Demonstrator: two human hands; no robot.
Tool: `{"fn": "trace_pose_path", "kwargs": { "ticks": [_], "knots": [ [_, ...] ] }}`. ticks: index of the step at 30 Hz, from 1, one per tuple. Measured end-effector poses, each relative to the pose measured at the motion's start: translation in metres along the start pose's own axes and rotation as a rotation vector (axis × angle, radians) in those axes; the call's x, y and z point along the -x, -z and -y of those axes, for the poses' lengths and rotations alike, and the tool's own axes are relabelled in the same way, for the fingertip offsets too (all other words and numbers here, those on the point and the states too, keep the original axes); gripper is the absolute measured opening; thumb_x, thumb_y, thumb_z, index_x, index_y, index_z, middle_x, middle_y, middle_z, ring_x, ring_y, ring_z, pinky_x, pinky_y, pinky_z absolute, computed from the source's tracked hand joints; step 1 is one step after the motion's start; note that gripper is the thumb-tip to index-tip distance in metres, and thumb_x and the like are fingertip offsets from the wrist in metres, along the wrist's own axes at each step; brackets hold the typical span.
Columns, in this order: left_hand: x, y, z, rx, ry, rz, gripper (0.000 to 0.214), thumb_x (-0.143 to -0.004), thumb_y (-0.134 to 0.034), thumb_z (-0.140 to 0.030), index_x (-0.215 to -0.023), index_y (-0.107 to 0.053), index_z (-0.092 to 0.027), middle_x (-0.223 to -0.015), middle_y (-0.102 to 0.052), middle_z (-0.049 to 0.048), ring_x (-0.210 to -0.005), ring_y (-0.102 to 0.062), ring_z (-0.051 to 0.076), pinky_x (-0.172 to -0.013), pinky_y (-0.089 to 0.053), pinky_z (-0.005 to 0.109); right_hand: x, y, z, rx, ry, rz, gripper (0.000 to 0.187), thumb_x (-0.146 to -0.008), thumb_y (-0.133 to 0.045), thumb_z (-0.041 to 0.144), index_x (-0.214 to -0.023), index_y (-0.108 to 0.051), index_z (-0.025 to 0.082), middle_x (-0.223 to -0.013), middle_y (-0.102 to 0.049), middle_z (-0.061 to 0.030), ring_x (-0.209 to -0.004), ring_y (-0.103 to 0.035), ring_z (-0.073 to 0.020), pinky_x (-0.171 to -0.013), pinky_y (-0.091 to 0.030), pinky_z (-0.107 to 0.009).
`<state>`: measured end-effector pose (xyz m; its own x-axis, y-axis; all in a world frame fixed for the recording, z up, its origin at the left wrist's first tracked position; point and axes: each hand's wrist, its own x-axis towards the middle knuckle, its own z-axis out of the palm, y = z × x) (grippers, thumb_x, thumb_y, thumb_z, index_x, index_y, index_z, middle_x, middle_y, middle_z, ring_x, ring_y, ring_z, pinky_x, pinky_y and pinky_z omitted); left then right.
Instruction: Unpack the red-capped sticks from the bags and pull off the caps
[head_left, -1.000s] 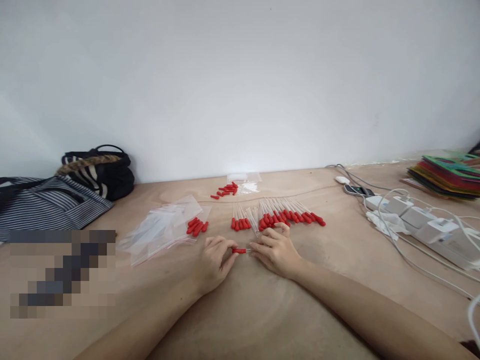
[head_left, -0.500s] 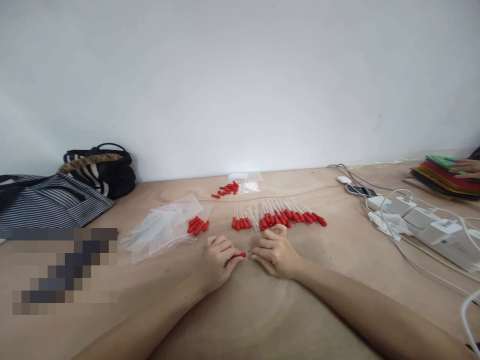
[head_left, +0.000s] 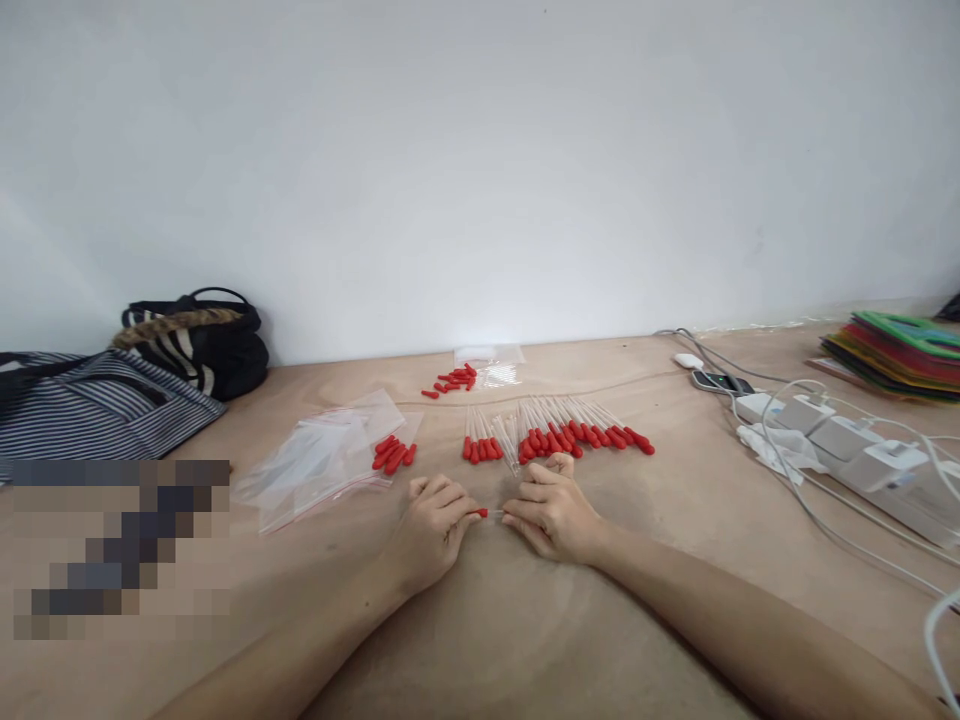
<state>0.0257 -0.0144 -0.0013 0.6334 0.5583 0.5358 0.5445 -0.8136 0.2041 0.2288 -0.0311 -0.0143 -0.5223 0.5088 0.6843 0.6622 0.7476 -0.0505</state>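
Between my fingertips, just above the table, my left hand (head_left: pixel 431 525) pinches a red rubber dropper bulb (head_left: pixel 481 512). Only the bulb's neck shows past the fingers. My right hand (head_left: pixel 556 510) is closed on a thin clear dropper tube (head_left: pixel 495 512), whose left end meets the bulb's mouth. How far the tube sits inside cannot be seen. Behind the hands lie several droppers with red bulbs (head_left: pixel 555 440) in a fan, and loose clear tubes (head_left: pixel 508 435) beside them. Several loose red bulbs (head_left: pixel 394 455) rest to the left.
Clear zip bags (head_left: pixel 322 450) spread at left. Farther back are more red bulbs (head_left: pixel 454 380) and a bag of tubes (head_left: pixel 499 375). A power strip (head_left: pixel 877 460) with white cables occupies the right, a coloured stack (head_left: pixel 900 350) behind it. Bags (head_left: pixel 112 400) stand far left.
Less of the red bulb shows past my left fingers, and slightly more tube is visible between the hands. Another person's hand has left the coloured stack at right.
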Motion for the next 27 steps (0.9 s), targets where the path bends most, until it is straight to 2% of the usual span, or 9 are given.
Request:
{"fn": "trace_pose_path", "kwargs": {
  "ticks": [4, 9, 11, 13, 15, 18, 21, 24, 27],
  "knots": [
    [0.004, 0.004, 0.01, -0.062, 0.066, -0.077, 0.02, -0.085, -0.045, -0.022, -0.073, -0.06, -0.021, -0.068, -0.063, 0.0, -0.068, -0.055, 0.016, -0.067, -0.031, 0.032, 0.005, 0.005, -0.004, 0.014, -0.054, -0.035, 0.024, -0.083, -0.048, 0.026, -0.065, -0.062, 0.018, -0.053, -0.052, 0.0007, -0.065, -0.04, -0.0129, -0.07, -0.02, -0.035],
    [-0.002, 0.025, 0.041, -0.221, 0.301, -0.19, 0.019, -0.083, -0.047, -0.033, -0.081, -0.062, -0.021, -0.077, -0.066, 0.0032, -0.076, -0.059, 0.02, -0.07, -0.034, 0.033, 0.005, 0.007, -0.007, 0.001, -0.207, -0.114, 0.019, -0.082, -0.049, 0.025, -0.073, -0.065, 0.02, -0.058, -0.058, 0.0006, -0.064, -0.041, -0.0117, -0.071, -0.019, -0.034],
    [-0.011, 0.033, 0.055, -0.324, 0.462, -0.156, 0.018, -0.08, -0.05, -0.033, -0.087, -0.061, -0.021, -0.079, -0.067, 0.0039, -0.08, -0.059, 0.023, -0.072, -0.033, 0.035, 0.002, 0.005, -0.003, -0.006, -0.247, -0.116, 0.017, -0.08, -0.05, 0.023, -0.075, -0.066, 0.02, -0.062, -0.061, 0.0002, -0.065, -0.042, -0.0116, -0.071, -0.019, -0.034],
    [-0.023, 0.038, 0.066, -0.411, 0.602, -0.064, 0.02, -0.078, -0.052, -0.033, -0.09, -0.059, -0.02, -0.082, -0.067, 0.0046, -0.084, -0.058, 0.026, -0.073, -0.033, 0.037, -0.001, 0.002, 0.001, 0.001, -0.278, -0.103, 0.017, -0.079, -0.049, 0.022, -0.075, -0.066, 0.02, -0.062, -0.061, 0.0001, -0.065, -0.044, -0.012, -0.071, -0.019, -0.034],
    [-0.034, 0.041, 0.075, -0.466, 0.669, 0.037, 0.017, -0.077, -0.051, -0.032, -0.085, -0.059, -0.02, -0.083, -0.068, 0.0045, -0.087, -0.057, 0.027, -0.075, -0.032, 0.039, -0.005, -0.001, 0.003, 0.025, -0.318, -0.087, 0.016, -0.077, -0.05, 0.022, -0.076, -0.066, 0.02, -0.059, -0.06, 0.0003, -0.066, -0.044, -0.0126, -0.071, -0.019, -0.033],
    [-0.043, 0.04, 0.082, -0.492, 0.689, 0.12, 0.013, -0.076, -0.052, -0.031, -0.074, -0.06, -0.02, -0.083, -0.068, 0.0051, -0.089, -0.055, 0.029, -0.076, -0.031, 0.04, -0.011, -0.004, 0.001, 0.088, -0.435, -0.058, 0.017, -0.077, -0.049, 0.021, -0.081, -0.066, 0.021, -0.059, -0.062, -0.0002, -0.068, -0.046, -0.0138, -0.071, -0.019, -0.033],
    [-0.042, 0.036, 0.078, -0.511, 0.656, 0.037, 0.016, -0.078, -0.051, -0.032, -0.078, -0.061, -0.02, -0.089, -0.067, 0.0074, -0.092, -0.053, 0.029, -0.077, -0.03, 0.041, -0.025, -0.005, -0.009, 0.159, -0.595, 0.024, 0.021, -0.076, -0.049, 0.021, -0.089, -0.065, 0.022, -0.064, -0.065, -0.0019, -0.073, -0.049, -0.0164, -0.071, -0.018, -0.033],
    [-0.033, 0.027, 0.066, -0.509, 0.501, -0.113, 0.017, -0.081, -0.049, -0.031, -0.08, -0.062, -0.02, -0.088, -0.066, 0.0063, -0.09, -0.053, 0.026, -0.078, -0.029, 0.04, -0.045, -0.008, -0.02, 0.232, -0.729, 0.143, 0.023, -0.076, -0.047, 0.021, -0.09, -0.065, 0.022, -0.065, -0.066, -0.0039, -0.078, -0.051, -0.0197, -0.072, -0.019, -0.035],
    [-0.026, 0.014, 0.05, -0.403, 0.346, -0.073, 0.013, -0.079, -0.053, -0.029, -0.077, -0.062, -0.021, -0.083, -0.066, 0.0043, -0.085, -0.055, 0.024, -0.076, -0.029, 0.038, -0.066, -0.013, -0.028, 0.298, -0.808, 0.225, 0.023, -0.076, -0.045, 0.022, -0.087, -0.066, 0.02, -0.071, -0.067, -0.0076, -0.083, -0.052, -0.022, -0.074, -0.02, -0.037]
  ]
}}
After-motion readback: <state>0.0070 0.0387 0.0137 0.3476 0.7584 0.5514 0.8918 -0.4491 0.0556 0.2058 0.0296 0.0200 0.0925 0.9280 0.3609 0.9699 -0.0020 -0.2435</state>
